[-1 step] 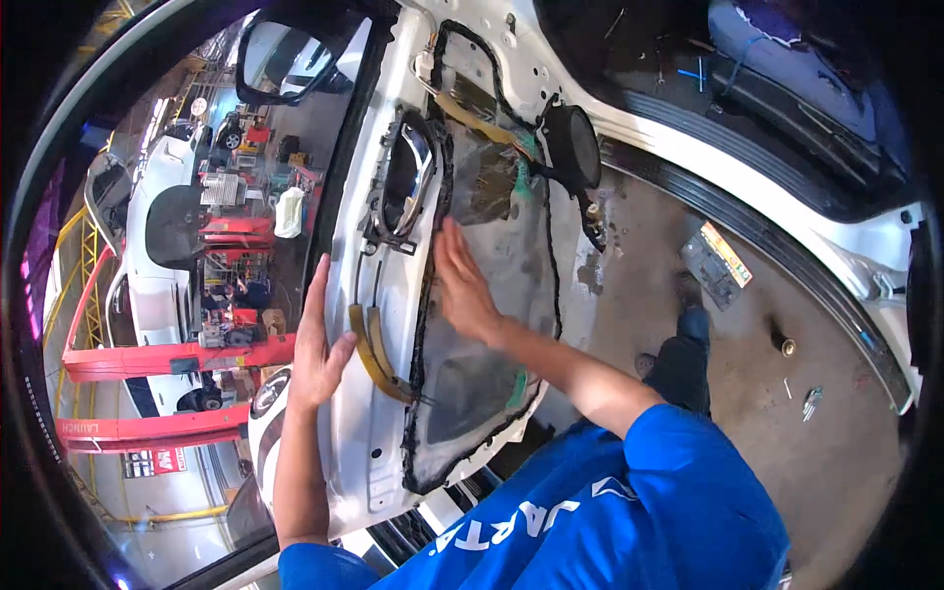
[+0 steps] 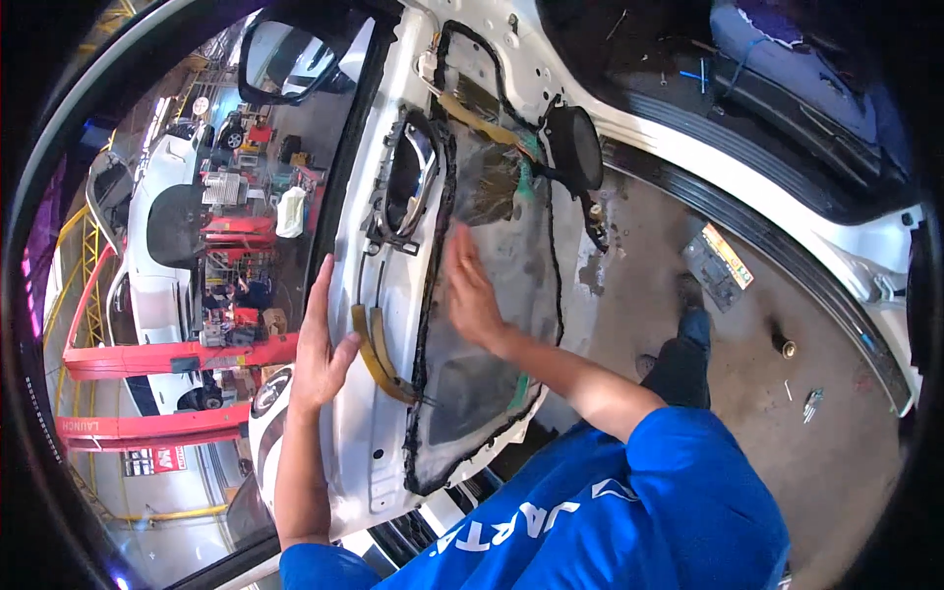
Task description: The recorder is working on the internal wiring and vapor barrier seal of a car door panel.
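Observation:
A white car door stands before me with its inner trim off. Plastic sheeting, edged with black sealant, covers its inner panel. My right hand lies flat over the sheeting beside the left sealant line, fingers stretched and holding nothing. At the door's window edge rests my left hand, fingers extended, thumb apart. Above the right hand sits the inner door handle with its chrome lever. Two cables in a yellow foam sleeve run down between my hands.
A black speaker hangs at the door's right edge. On the floor lie a flat printed package, a small round brass-coloured part and small metal pieces. The white door sill curves past at right. Red lift arms show through the window.
My right hand has shifted slightly right, away from the sealant line and further onto the sheeting. The left hand stays nearly in place.

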Tool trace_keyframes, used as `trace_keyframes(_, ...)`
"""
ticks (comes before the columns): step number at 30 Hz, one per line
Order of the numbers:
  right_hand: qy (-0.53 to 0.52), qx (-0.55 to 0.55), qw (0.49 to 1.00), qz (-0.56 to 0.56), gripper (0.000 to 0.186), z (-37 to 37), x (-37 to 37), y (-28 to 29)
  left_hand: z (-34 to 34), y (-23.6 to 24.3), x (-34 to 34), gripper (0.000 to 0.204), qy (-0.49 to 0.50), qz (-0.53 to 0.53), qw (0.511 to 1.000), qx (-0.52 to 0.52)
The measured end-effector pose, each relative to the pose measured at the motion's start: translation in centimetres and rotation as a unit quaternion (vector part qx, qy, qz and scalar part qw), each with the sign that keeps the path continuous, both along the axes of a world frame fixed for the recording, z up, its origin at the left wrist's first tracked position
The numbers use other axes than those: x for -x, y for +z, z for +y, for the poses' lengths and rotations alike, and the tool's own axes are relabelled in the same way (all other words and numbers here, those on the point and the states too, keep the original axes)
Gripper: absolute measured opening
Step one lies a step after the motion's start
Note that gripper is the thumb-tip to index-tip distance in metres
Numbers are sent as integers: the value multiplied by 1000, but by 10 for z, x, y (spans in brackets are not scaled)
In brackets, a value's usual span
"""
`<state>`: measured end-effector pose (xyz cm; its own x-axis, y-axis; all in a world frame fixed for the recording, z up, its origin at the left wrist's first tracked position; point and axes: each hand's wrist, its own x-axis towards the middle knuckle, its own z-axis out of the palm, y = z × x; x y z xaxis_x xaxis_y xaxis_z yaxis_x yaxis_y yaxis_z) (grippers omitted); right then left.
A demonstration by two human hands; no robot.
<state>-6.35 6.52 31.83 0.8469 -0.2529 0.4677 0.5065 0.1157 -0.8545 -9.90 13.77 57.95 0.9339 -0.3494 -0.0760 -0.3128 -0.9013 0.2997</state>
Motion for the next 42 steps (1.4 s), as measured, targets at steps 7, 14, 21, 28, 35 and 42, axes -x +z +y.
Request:
trace_keyframes(7,-31,165,985,29,67,18,21,10,-4,1,-1,95,24,9,999,-32)
trace_keyframes(14,-11,117,993,-5,66,20,41,27,1,-2,-1,89,4,-11,999,-35)
trace_keyframes(21,86,-294,935,181,36,-19,34,44,1,-1,-3,86,13,-31,999,-41)
trace_keyframes(28,208,-245,892,318,27,-18,10,27,-7,0,-4,78,-13,-49,997,-51)
trace_keyframes(35,215,-344,841,359,29,-29,12,55,-4,1,-3,77,-17,-52,998,-36)
trace_keyframes(42,237,56,941,236,29,-32,-1,34,-2,-1,-2,75,-15,-53,998,-43)
